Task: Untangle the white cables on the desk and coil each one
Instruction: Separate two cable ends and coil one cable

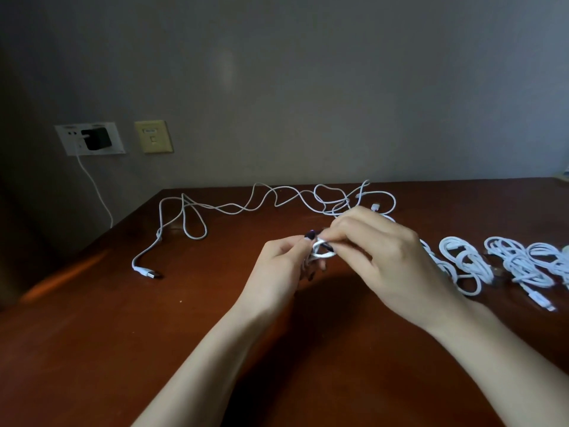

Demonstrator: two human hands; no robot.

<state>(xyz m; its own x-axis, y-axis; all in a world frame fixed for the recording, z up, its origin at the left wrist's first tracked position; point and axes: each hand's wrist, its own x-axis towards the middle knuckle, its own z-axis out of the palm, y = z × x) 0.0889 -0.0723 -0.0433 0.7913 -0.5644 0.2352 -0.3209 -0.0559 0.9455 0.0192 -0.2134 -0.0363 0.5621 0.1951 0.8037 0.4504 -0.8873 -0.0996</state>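
Observation:
Above the middle of the brown desk [123, 349], my left hand [280, 266] and my right hand [381, 251] both pinch a small white cable loop [321, 249] held between their fingertips. A long loose white cable [246, 204] sprawls in loops across the far part of the desk, its USB plug [147, 272] lying at the left. Several coiled white cables [465, 260] lie in a row at the right, partly hidden behind my right hand.
On the wall at the left, a black charger [97, 138] sits in a white socket plate, with its white lead [98, 192] hanging down behind the desk. A yellowish wall plate [153, 136] is beside it. The desk's left edge runs diagonally.

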